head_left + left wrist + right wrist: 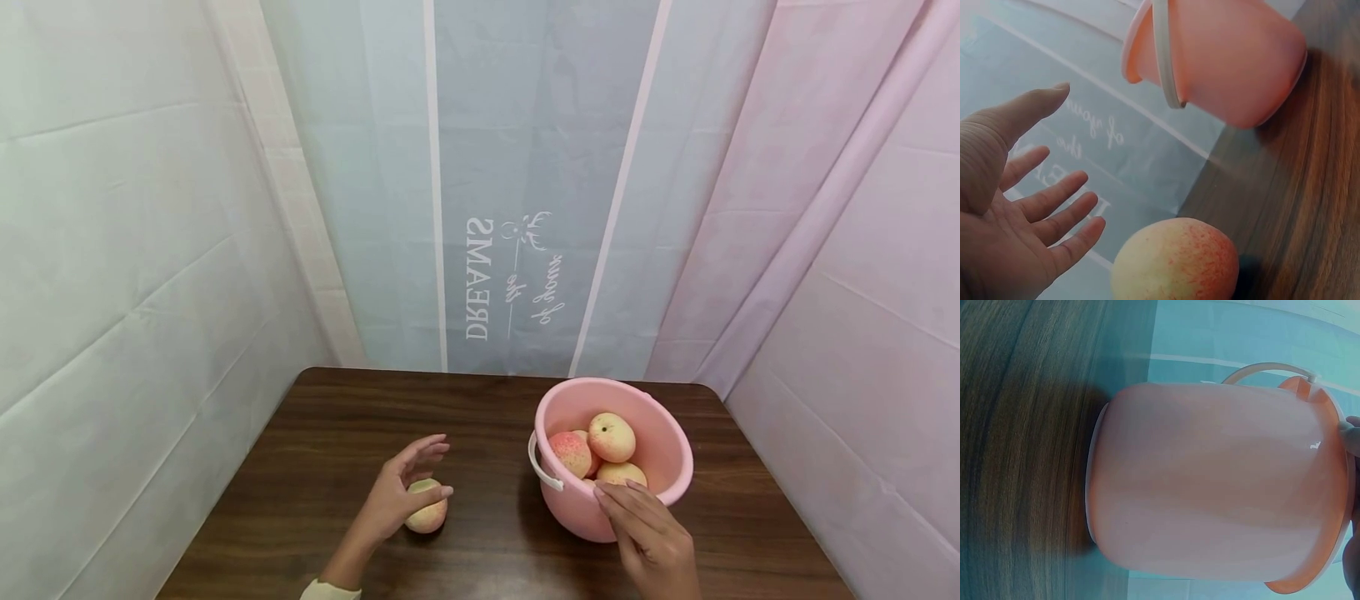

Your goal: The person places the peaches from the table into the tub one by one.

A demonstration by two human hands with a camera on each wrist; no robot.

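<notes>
My left hand (396,493), fingers spread, is beside and partly in front of a yellow and red peach (426,510) on the table. In the left wrist view a gap shows between that hand (1029,206) and the peach (1175,259). My right hand (651,533) grips the near rim of a pink bucket (678,450) that holds several peaches (612,437). At the edge of the right wrist view, part of the right hand (1350,439) shows at the rim; most of it is out of frame.
The bucket's white handle (542,462) hangs down on its left side. A dark wood-grain table (360,417) carries everything. Behind it hangs a blue-grey cloth (517,167) with mirrored lettering, and pale cloth walls (135,250) close in both sides.
</notes>
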